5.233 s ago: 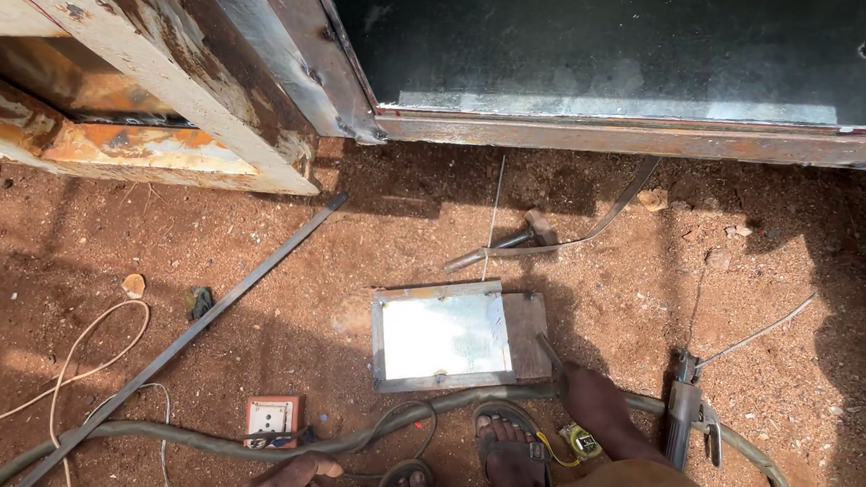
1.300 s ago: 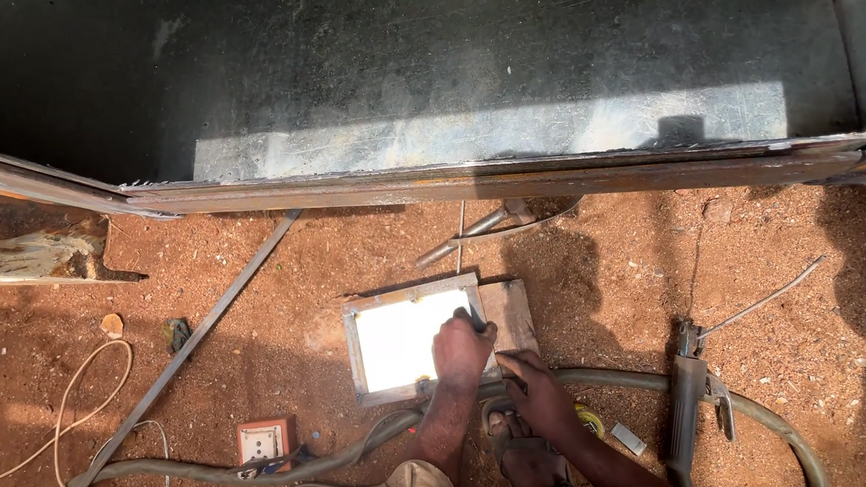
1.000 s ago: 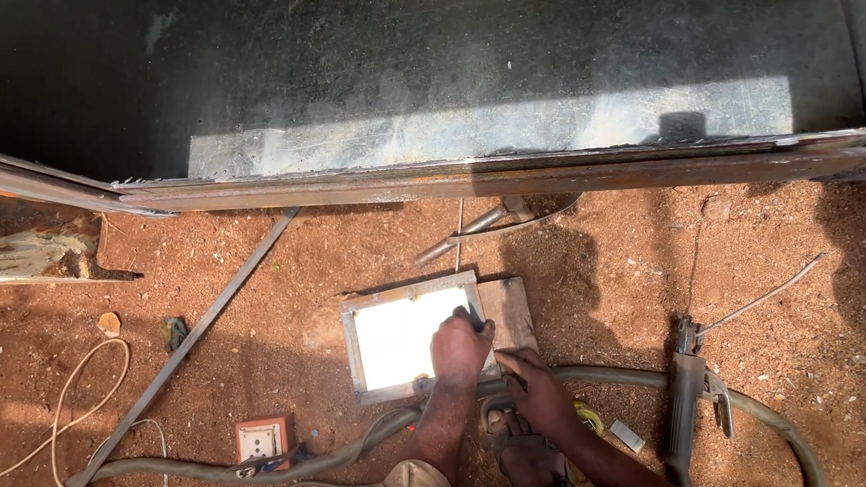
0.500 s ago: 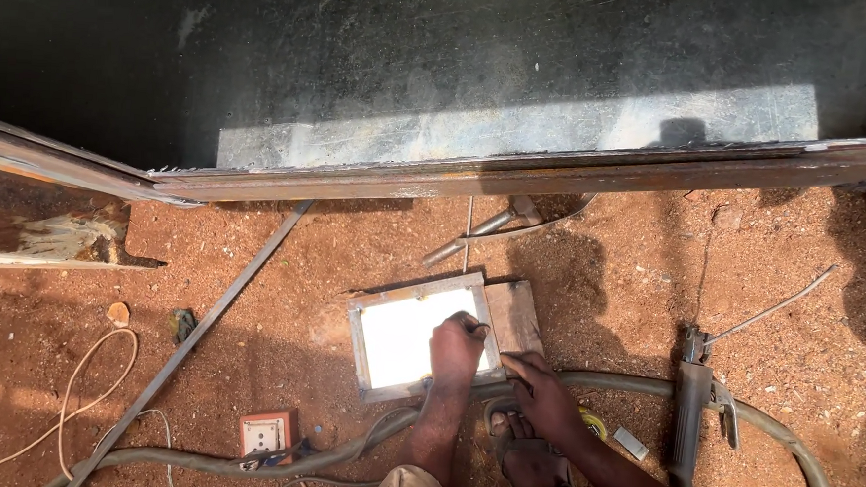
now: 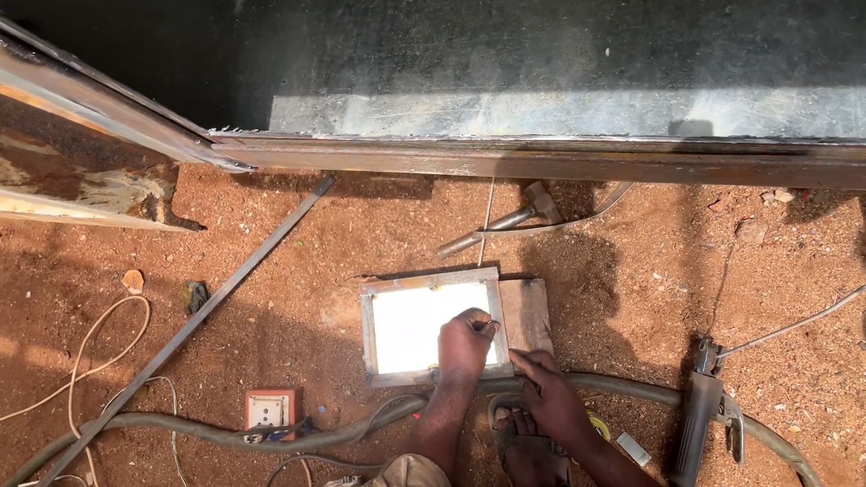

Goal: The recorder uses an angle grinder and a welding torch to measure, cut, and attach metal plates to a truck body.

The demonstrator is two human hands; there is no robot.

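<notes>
A small metal-framed panel [image 5: 401, 329] with a bright white face lies flat on the red dirt. A worn wooden board [image 5: 528, 313] lies against its right side. My left hand [image 5: 465, 342] rests on the panel's right part, fingers curled over the frame's right edge. My right hand [image 5: 547, 381] lies just right of it, fingers stretched out and touching the frame's lower right corner below the board. My sandalled foot [image 5: 531, 454] stands right behind both hands.
A thick grey hose [image 5: 245, 431] curves along the ground near me. A welding electrode holder [image 5: 698, 425] lies right, a hammer [image 5: 508, 221] beyond the panel, a socket box [image 5: 271, 409] left. A long steel bar [image 5: 207, 306] runs diagonally. A rusty beam [image 5: 576, 160] crosses ahead.
Five seconds ago neither hand was on the panel; both now rest at its right edge. In the last second the hands barely moved; only the view shifted slightly.
</notes>
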